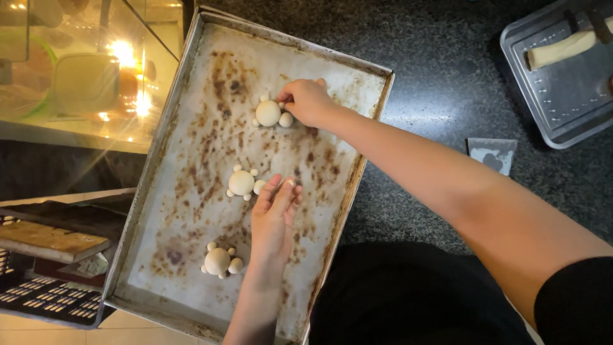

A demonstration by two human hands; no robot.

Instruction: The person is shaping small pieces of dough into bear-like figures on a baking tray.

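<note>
A: Right, looking down on a big stained baking tray (191, 102), set at a slant across a dark speckled counter (434, 83). Three little dough turtles on it, in a line.

B: And both hands are over the tray. The right hand (308, 101) is up at the far turtle (269, 113), fingertips pinched in at its upper right edge, touching the dough beside the small ball that makes the head.

A: A narrow pinch, that. How about the left hand (273, 220)?

B: Flat and open, fingers together and stretched out, holding nothing. Its fingertips lie just beside the middle turtle (242, 183), right by the little head ball. Whether they actually touch it, I cannot tell.

A: The near turtle (218, 261) sits alone, just left of the left wrist.

B: Off to the far right there's a smaller metal tray (562, 96) with a pale log of dough (560, 50) on it. Between the two trays, a small grey scraper (491, 155) lies on the counter.

A: And a glass case (83, 70) glows at the upper left.
</note>
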